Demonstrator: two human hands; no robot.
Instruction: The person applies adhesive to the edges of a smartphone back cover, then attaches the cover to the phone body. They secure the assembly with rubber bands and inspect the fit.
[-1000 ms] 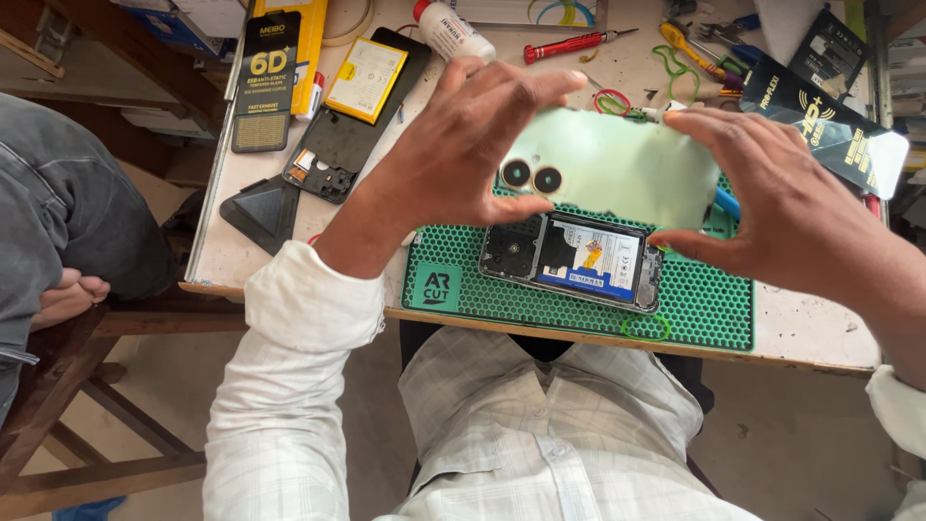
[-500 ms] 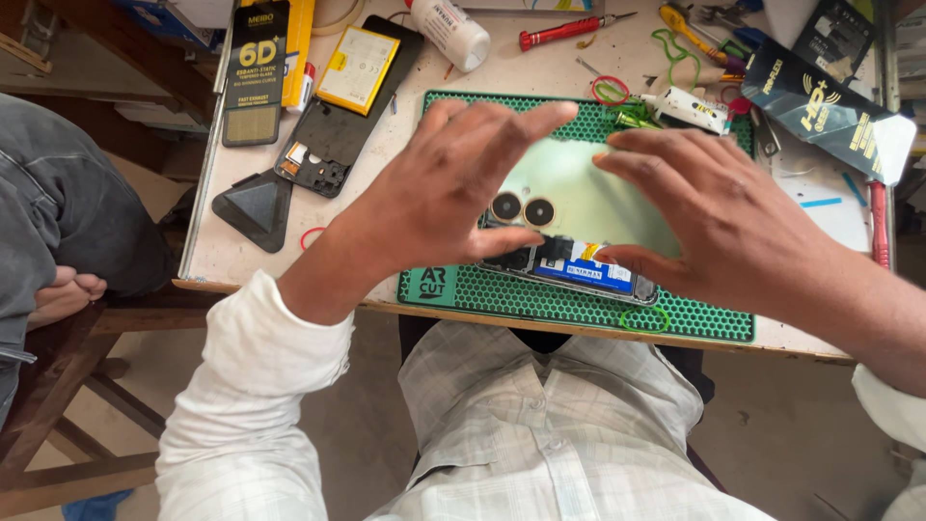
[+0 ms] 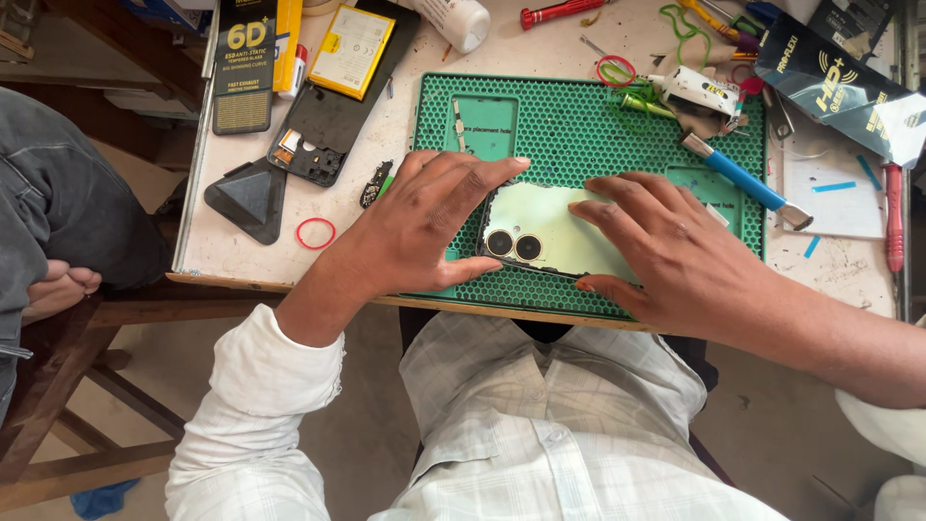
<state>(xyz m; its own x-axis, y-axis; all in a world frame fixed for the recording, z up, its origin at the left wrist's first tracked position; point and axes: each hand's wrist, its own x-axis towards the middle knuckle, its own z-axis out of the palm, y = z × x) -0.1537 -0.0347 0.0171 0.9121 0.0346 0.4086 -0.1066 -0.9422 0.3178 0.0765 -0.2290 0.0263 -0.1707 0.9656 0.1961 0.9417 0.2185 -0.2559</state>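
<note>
A pale green phone point(image 3: 550, 232) with two round camera lenses lies back-up on the green honeycomb mat point(image 3: 579, 116). My left hand point(image 3: 424, 227) presses flat on its left end, fingers over the top edge and thumb under the near edge. My right hand point(image 3: 666, 251) covers its right end, fingers spread on the back cover and thumb along the near edge. The phone's right part is hidden under that hand.
On the white table point(image 3: 405, 106): a black opened phone frame point(image 3: 323, 130) with a yellow battery point(image 3: 352, 48), a black triangular pick point(image 3: 246, 198), a red rubber band point(image 3: 314, 233), a blue-handled tool point(image 3: 738, 178), a red screwdriver point(image 3: 559, 12), a white bottle point(image 3: 458, 19), dark packets. Another person sits at left point(image 3: 48, 222).
The green back cover, held tilted above the phone body a second ago, has come down flat onto it. Both hands have lowered and now press on it on the mat.
</note>
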